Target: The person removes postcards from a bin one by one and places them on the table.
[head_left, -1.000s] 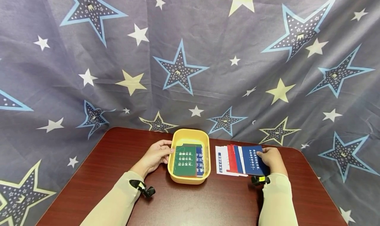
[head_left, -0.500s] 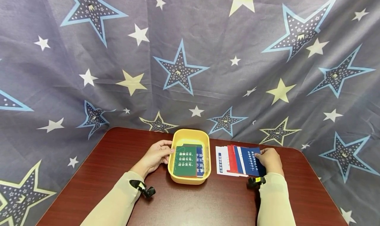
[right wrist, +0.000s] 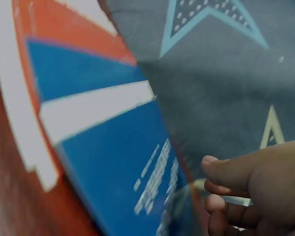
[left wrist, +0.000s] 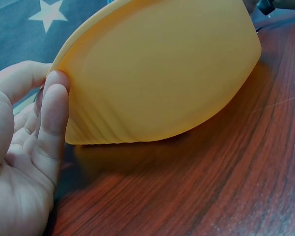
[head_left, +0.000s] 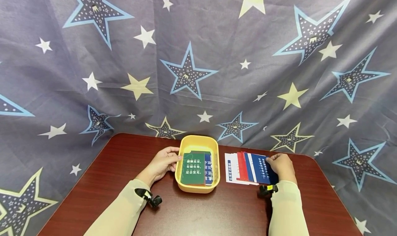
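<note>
My left hand (head_left: pixel 161 163) pinches the left rim of a yellow plastic basket (head_left: pixel 199 189); in the left wrist view its fingers and thumb meet at the rim. Inside lie printed cards, a green card (head_left: pixel 190 179) with white Chinese characters on top and a blue card (head_left: pixel 209 170) partly under it. On the right, my right hand (head_left: pixel 283 166) is at the right edge of a blue card (head_left: pixel 260 170), the end one in a fanned row. In the right wrist view thumb and bent fingertips are right at that edge; I cannot tell if they grip the card.
Left of that blue card fan out a red card (head_left: pixel 243 168) and white cards (head_left: pixel 232 165), overlapping. All this is on a dark red-brown wooden table (head_left: pixel 198 215), with a grey curtain (head_left: pixel 198 125) of printed stars behind it.
My right hand has shifted slightly left, and its thumb has drawn from over the blue card to the card's edge. That card has moved a little left. My left hand and the basket have stayed put.
</note>
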The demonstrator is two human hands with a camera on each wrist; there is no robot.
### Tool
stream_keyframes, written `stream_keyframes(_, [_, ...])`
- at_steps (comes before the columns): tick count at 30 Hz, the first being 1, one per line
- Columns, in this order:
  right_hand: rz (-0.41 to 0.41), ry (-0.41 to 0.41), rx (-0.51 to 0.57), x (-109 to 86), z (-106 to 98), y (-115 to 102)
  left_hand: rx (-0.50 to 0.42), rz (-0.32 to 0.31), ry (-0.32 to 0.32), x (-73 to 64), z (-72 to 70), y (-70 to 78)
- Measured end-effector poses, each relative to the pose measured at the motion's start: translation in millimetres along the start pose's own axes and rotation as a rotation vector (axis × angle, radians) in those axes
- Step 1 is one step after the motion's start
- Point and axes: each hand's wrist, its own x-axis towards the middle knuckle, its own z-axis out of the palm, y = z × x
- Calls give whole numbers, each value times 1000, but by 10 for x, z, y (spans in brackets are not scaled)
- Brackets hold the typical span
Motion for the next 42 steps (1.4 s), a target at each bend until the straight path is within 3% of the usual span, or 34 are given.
stream_keyframes(10, [-220,-37,55,-150,-99,-569,3,3,0,-17,14,17])
stream_keyframes(19, [-418,-96,73,-461,14,-1194,-9,-1,4,-17,-5,4])
stream_keyframes(30, [-458,-274,149,-692,274,-1796,-13,7,3,-2,0,0])
stream_keyframes(36, [-490,-364,80,-680,375,-2202,-5,9,1,4,-7,-3])
stream_keyframes(42, [-461,-474,-16,-571,630,-2469,5,0,0,8,-15,-19])
